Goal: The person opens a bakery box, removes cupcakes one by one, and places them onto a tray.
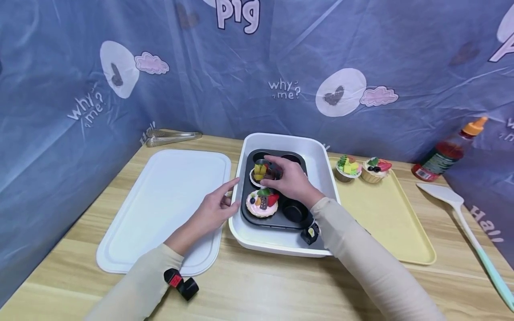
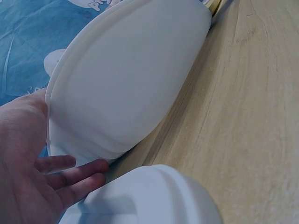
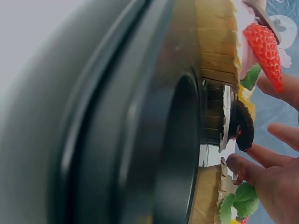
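Note:
A black muffin tin (image 1: pixel 246 196) lies in a white bin (image 1: pixel 277 246). My left hand (image 1: pixel 213 207) is at the bin's left wall, its fingers loosely bent; the left wrist view shows the palm beside the rim. Above the tin, my right hand (image 1: pixel 291 178) spreads thumb and fingers beside a chocolate tart (image 1: pixel 257 178) topped with yellow fruit. In the right wrist view the fingers come close to its dark topping; contact is unclear. A pink-cream tart (image 1: pixel 261 205) with a strawberry sits in the nearer cup. Another wrapped pastry (image 3: pixel 208 196) with a green leaf shows below.
To the left lies a white board (image 1: pixel 168 200), with metal tongs (image 1: pixel 172 137) behind it. On the right, a yellow tray (image 1: pixel 385 214) bears two cupcakes (image 1: pixel 373 171) at its far end. Beyond are a sauce bottle (image 1: pixel 443 154) and a spatula (image 1: pixel 467 223).

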The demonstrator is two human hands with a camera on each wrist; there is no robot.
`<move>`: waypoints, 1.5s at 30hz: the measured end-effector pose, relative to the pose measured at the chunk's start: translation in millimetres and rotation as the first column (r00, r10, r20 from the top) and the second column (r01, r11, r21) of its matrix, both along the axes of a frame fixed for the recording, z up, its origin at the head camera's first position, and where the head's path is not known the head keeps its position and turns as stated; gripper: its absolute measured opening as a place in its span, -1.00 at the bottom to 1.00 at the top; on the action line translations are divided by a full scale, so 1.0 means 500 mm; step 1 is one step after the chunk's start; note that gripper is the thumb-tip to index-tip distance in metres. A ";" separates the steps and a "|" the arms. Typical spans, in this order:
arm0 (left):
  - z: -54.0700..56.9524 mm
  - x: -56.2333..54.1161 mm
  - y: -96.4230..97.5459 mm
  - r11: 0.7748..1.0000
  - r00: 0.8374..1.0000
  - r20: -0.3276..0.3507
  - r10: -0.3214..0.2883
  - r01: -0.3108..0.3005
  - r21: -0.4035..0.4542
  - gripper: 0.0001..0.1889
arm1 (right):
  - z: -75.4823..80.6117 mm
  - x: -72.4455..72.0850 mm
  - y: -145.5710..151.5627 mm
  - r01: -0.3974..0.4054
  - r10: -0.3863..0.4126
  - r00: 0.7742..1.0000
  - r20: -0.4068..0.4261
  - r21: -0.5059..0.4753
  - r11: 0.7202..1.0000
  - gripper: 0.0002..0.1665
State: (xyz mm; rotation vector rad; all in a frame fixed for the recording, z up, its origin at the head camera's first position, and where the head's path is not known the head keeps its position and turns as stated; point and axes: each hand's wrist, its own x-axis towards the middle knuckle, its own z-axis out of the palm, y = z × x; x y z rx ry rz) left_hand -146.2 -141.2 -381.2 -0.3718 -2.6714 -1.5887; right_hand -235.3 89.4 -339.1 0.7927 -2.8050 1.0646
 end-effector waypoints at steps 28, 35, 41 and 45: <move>0.000 -0.004 0.000 1.000 0.999 0.036 0.007 -0.007 0.008 -0.30 | 0.000 -0.022 -0.030 -0.001 0.001 1.000 0.001 0.115 0.993 -0.27; 0.000 -0.004 -0.002 1.000 0.999 0.034 0.008 -0.008 0.004 -0.30 | -0.002 -0.024 -0.037 0.005 -0.004 1.000 -0.007 0.162 0.987 -0.27; 0.001 -0.003 -0.002 1.000 0.999 0.035 0.006 -0.006 0.008 -0.30 | -0.002 -0.023 -0.038 0.013 -0.010 1.000 -0.017 0.179 0.984 -0.27; 0.001 -0.003 -0.001 1.000 0.999 0.039 0.004 -0.004 0.016 -0.30 | -0.005 -0.023 -0.036 0.010 -0.007 1.000 -0.025 0.151 0.988 -0.29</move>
